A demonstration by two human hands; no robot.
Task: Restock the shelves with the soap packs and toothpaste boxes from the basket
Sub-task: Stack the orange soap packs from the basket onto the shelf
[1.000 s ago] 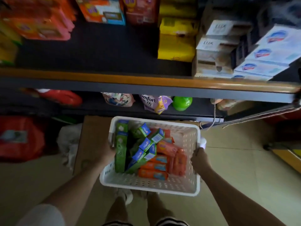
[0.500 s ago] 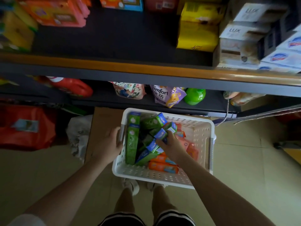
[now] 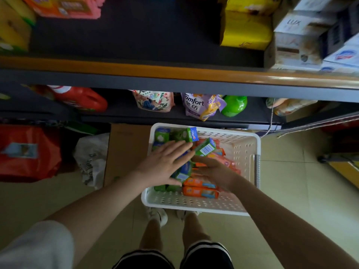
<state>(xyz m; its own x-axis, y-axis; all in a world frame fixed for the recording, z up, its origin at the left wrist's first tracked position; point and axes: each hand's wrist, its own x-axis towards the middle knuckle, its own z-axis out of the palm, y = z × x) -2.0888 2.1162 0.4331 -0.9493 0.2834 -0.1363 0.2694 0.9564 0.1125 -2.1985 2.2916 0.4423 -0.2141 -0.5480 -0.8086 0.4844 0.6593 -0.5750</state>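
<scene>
Both hands (image 3: 165, 164) now among glossy cardboard boxes (image 3: 206, 147).

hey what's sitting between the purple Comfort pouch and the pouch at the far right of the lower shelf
In the head view, a green bottle sits right beside the Comfort pouch; past it, bare dark shelf runs to the far-right pouch.

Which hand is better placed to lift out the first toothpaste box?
Right. The right hand has fingers around a green toothpaste box; the left hand lies flat and open across other boxes.
</scene>
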